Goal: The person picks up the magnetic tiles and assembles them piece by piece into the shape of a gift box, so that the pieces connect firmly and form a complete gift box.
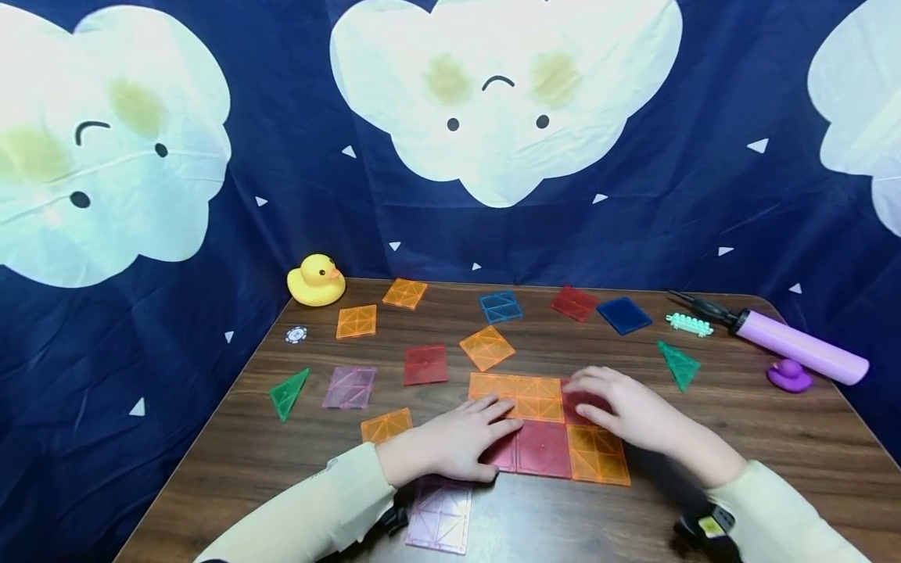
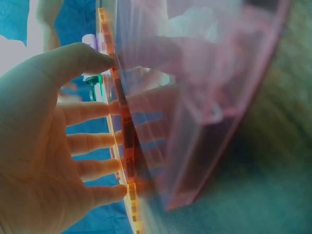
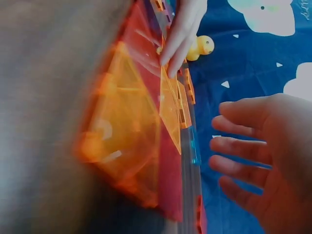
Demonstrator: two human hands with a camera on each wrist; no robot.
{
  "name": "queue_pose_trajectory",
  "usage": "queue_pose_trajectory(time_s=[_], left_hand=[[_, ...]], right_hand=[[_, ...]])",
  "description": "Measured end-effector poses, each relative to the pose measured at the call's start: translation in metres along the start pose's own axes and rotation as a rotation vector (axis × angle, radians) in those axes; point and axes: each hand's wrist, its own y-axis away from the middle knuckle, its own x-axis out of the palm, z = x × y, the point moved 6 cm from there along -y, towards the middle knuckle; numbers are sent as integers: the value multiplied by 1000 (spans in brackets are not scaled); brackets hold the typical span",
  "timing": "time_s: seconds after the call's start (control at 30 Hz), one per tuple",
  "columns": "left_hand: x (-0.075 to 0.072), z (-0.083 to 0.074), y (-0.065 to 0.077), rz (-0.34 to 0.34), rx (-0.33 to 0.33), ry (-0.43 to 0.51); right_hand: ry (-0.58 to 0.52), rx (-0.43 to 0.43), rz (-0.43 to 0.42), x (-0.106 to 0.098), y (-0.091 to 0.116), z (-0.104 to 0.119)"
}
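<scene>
Several see-through magnetic tiles lie flat, edge to edge, in a two-row block. Its back row has orange tiles (image 1: pixel 538 397) and a red tile (image 1: pixel 572 412); its front row has red tiles (image 1: pixel 543 450) and an orange tile (image 1: pixel 598 456). My left hand (image 1: pixel 457 442) rests with spread fingers on the block's left end, partly covering it. Over the back red tile is my right hand (image 1: pixel 626 407), its fingers loosely bent and holding nothing; the right wrist view shows them apart from the tiles. A pale lilac tile (image 1: pixel 439 516) lies below my left wrist.
Loose tiles lie around: an orange tile (image 1: pixel 386 426), a purple tile (image 1: pixel 349 387), a red tile (image 1: pixel 425 364), a green triangle (image 1: pixel 679 365). A yellow duck (image 1: pixel 316 281) stands back left; a purple pump (image 1: pixel 802 344) and a small purple duck (image 1: pixel 789 376) lie right.
</scene>
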Motion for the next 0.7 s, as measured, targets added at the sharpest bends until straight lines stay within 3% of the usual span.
queue_pose_trajectory(time_s=[0.2, 0.4, 0.57, 0.7], left_hand=[[-2, 0, 0, -3, -1, -10], [-3, 0, 1, -3, 0, -25], [-2, -1, -1, 5, 0, -6], [-1, -1, -2, 11, -1, -3]], right_hand=[[-8, -65, 13, 5, -51, 2], [57, -89, 103, 28, -93, 7], [121, -142, 216, 46, -109, 9], [159, -149, 260, 51, -111, 6]])
